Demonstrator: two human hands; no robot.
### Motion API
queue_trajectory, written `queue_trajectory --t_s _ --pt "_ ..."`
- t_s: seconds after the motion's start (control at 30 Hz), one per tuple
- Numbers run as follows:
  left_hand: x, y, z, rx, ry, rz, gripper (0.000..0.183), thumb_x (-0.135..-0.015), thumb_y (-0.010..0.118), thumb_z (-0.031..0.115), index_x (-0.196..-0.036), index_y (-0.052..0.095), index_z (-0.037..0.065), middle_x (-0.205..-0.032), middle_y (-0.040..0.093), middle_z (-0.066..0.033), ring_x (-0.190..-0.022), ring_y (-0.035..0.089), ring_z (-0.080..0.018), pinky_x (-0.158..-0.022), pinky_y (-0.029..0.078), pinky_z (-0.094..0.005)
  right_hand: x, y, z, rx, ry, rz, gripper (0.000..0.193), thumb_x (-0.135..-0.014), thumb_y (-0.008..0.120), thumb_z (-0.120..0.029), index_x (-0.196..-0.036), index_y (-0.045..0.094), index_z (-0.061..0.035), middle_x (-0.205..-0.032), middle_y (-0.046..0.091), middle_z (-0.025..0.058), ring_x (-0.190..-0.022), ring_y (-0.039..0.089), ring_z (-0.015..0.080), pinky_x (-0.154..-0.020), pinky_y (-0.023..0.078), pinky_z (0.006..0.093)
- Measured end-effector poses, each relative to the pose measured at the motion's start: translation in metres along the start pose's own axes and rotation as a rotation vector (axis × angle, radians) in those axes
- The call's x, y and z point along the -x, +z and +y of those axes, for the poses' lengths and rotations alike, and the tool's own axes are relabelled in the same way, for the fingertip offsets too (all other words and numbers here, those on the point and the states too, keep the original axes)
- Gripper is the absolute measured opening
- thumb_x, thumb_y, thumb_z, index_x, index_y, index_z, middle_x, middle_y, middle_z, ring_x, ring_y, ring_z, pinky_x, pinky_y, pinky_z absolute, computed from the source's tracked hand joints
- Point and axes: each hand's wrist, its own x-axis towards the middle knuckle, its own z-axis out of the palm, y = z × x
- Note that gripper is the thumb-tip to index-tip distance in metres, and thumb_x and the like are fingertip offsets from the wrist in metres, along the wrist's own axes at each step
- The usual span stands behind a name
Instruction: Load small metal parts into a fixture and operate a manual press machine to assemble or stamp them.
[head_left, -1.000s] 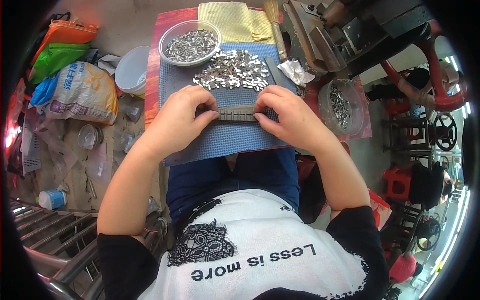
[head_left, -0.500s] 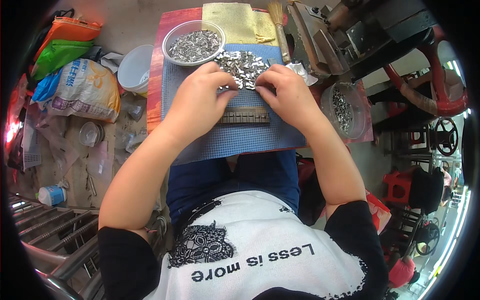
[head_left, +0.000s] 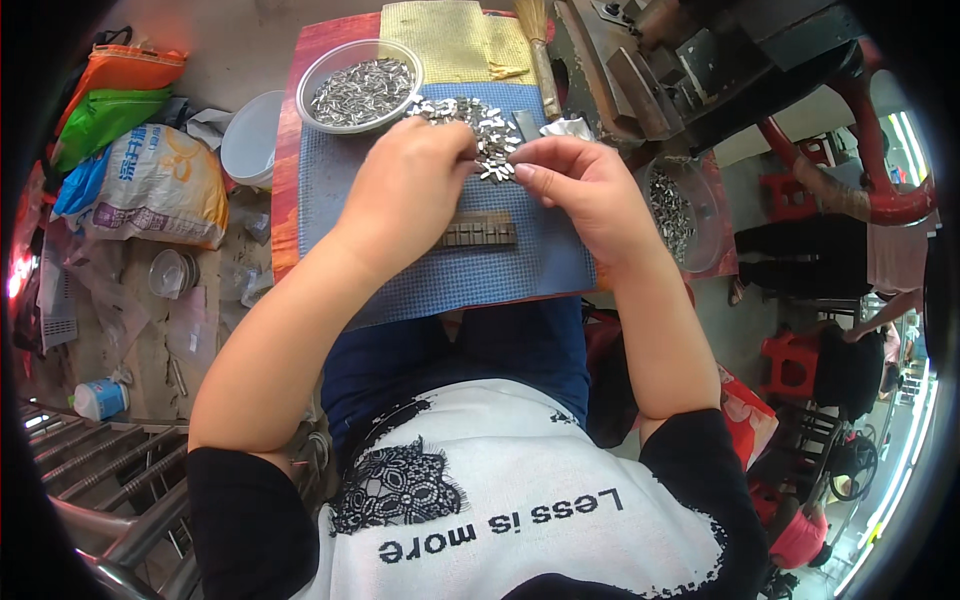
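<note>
Since the metal pieces (head_left: 497, 148) lie just beyond the slotted bar (head_left: 482, 232) — likely for easy reach — left hand (head_left: 410, 172) sits curled, right hand (head_left: 582, 180) narrow, beside them; whether either grips one, I can't tell.

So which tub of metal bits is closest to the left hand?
The round clear tub at the upper left of the blue mat, beyond the left hand. The other tub sits off the mat, nearer the right hand.

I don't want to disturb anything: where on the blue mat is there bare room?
On the blue mat, the near strip below the slotted metal bar, and a left patch between the bowl and left hand. Crowded: the far middle, where loose metal pieces lie near the right hand.
</note>
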Motion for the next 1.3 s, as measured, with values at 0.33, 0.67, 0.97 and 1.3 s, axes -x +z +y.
queue_trajectory --t_s 0.33,0.67,0.97,1.3 --pt "0.034 -0.041 -0.010 0.388 -0.360 -0.087 0.011 -0.088 0.071 0.008 -0.092 0.069 -0.001 -0.081 0.069 -0.0087 -0.071 0.062 -0.0169 -0.068 0.050 -0.0306 0.008 0.014 0.010 -0.005 0.063 -0.006 0.015 -0.093 0.071 -0.010 -0.102 0.071 0.0021 -0.092 0.070 0.0034 -0.075 0.057 0.0073 -0.068 0.045 0.0202" --pt "0.050 -0.036 -0.018 0.299 -0.249 -0.219 0.011 -0.084 0.073 0.006 -0.090 0.066 -0.001 -0.094 0.061 -0.0059 -0.081 0.056 -0.0139 -0.072 0.046 -0.0279 0.027 0.032 0.014 0.685 -0.354 -0.033 0.012 -0.084 0.073 -0.004 -0.095 0.070 -0.0005 -0.101 0.060 0.0077 -0.095 0.060 0.0196 -0.083 0.048 0.0298" --pt "0.040 -0.037 -0.012 0.242 -0.227 -0.328 0.014 -0.080 0.074 0.007 -0.087 0.068 -0.003 -0.086 0.063 -0.0101 -0.086 0.060 -0.0212 -0.078 0.048 -0.0327 0.024 0.030 0.012 0.643 -0.359 -0.009 0.011 -0.081 0.075 -0.004 -0.092 0.074 -0.0014 -0.092 0.065 0.0089 -0.085 0.066 0.0226 -0.077 0.052 0.0313" --pt "0.031 -0.041 -0.007 0.295 -0.379 -0.395 0.013 -0.082 0.072 0.004 -0.093 0.071 -0.002 -0.088 0.064 -0.0103 -0.079 0.062 -0.0195 -0.073 0.050 -0.0311 -0.022 0.016 0.017 0.976 -0.496 0.058 0.009 -0.082 0.074 -0.009 -0.088 0.071 -0.0035 -0.089 0.061 0.0097 -0.090 0.061 0.0290 -0.080 0.050 0.0385"
